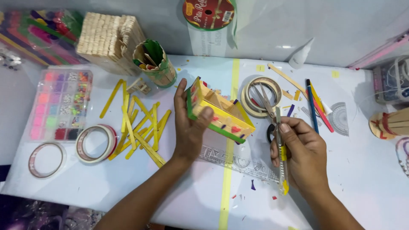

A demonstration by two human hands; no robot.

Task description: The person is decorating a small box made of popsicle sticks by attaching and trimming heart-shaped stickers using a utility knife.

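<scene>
Our right hand (304, 155) clenches a yellow cutter (282, 159) above the ruler (238, 162). Our left hand (191, 123) grasps the stick box (219, 113) over the table (170, 196). Risk: glued sticks may crack under thumb pressure.

View from above of a white worktop (362, 179) set against a pale grey wall (272, 30). A strip of yellow-green tape (228, 170) runs down the worktop's middle from the far edge to the near edge, and small scraps of coloured paper lie scattered over the surface. Even, soft light falls from above, with a faint glare spot near the far edge and only weak shadows. At the lower left, beyond the worktop's corner, a dark area (25, 213) shows, its contents unclear.
</scene>
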